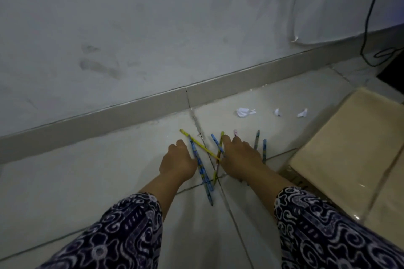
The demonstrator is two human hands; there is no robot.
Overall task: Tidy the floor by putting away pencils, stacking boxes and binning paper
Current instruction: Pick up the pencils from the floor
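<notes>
So closest to the camera you've got both patterned sleeves (122,231) reaching out over the tiled floor (65,192), and the hands are down on a loose scatter of pencils (202,168) that lie crossed over each other, which I'd guess is why both hands are in there: looks like they're raking the pile together from either side rather than picking one at a time. The left hand (178,162) is loosely curled, fingers bent down on the floor right against a blue pencil, not really gripping anything that I can see. The right hand (239,156) lies flatter, fingers spread a bit and laid over the middle of the bunch; can't tell if anything is pinched underneath. A couple of pencils (261,148) sit just beside it on the right, untouched. A beige box (341,150) sits off to the right. Further back, three crumpled paper bits (244,112) lie near the skirting (109,116), well apart from the hands, so binning clearly comes later.
</notes>
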